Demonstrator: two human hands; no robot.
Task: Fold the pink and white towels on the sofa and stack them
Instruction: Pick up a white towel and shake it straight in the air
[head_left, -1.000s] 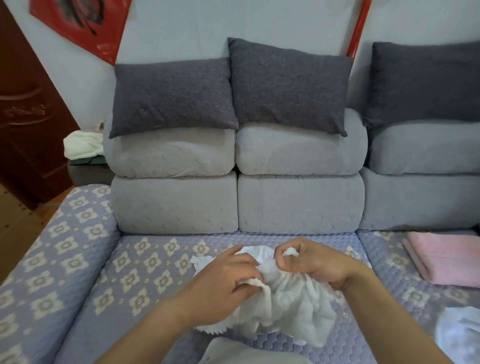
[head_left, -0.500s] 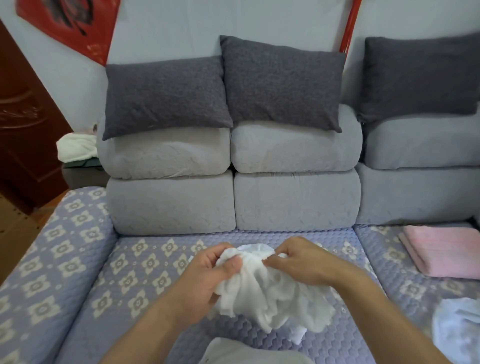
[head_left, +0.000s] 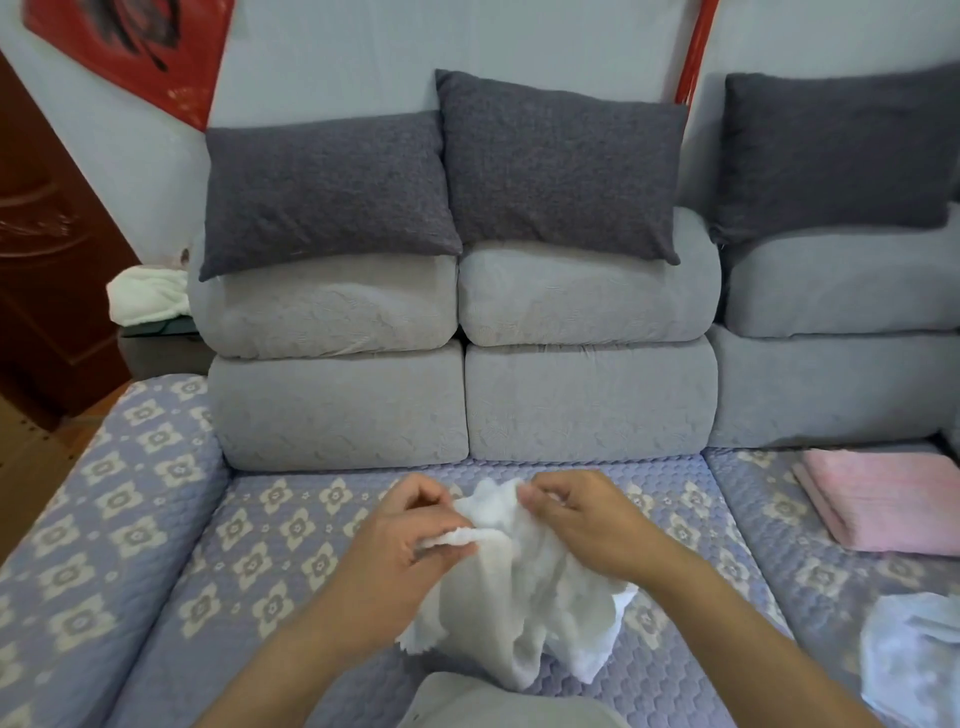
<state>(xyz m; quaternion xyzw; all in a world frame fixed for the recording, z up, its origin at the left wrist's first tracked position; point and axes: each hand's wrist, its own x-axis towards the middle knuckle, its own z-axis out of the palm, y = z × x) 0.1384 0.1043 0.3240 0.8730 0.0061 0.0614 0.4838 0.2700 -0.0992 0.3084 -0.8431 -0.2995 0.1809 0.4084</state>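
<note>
A crumpled white waffle-textured cloth towel (head_left: 519, 587) hangs bunched above the quilted lavender sofa seat with cream flower print (head_left: 291, 525), its upper edge gathered and its lower folds drooping toward the cover. A pink terry towel (head_left: 888, 504), folded into a flat rectangle, lies on the seat at far right. Another rumpled white towel (head_left: 914, 654) sits near the right edge, in front of the pink one.

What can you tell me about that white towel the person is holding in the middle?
The white towel is a thin, soft-looking cloth with a slightly textured weave and a wavy, scalloped edge. It is unfolded and bunched up. The left hand and the right hand each pinch its top, close together, so it hangs in loose folds over the patterned sofa seat. Whether its lower corners rest on the seat is hard to tell.
</note>
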